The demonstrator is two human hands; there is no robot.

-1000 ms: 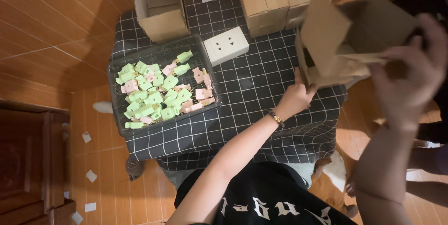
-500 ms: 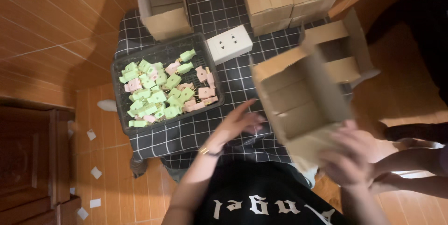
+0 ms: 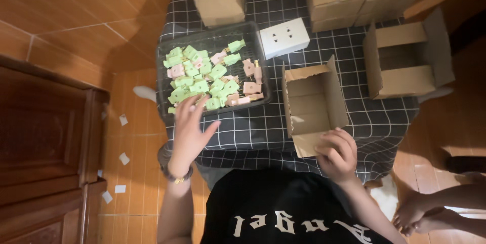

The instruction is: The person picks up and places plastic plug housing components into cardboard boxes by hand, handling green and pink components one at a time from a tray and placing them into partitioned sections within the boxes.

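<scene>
Fingers [image 3: 334,145] seemingly around box [image 3: 314,103] edge

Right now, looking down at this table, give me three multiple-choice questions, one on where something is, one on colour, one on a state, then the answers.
1. Where is the left hand?
A. at the near edge of the dark tray
B. inside a box
C. on the floor

2. What colours are the small plastic pieces in the tray?
A. blue and yellow
B. light green and pink
C. all white

3. What state is the cardboard box at the right hand?
A. taped shut
B. crushed flat
C. open and empty

Answers: 1 A, its fingers reach over the tray's near rim. 2 B, mostly green with some pink. 3 C, flaps up, bare inside, with the right hand gripping its near end.
</scene>
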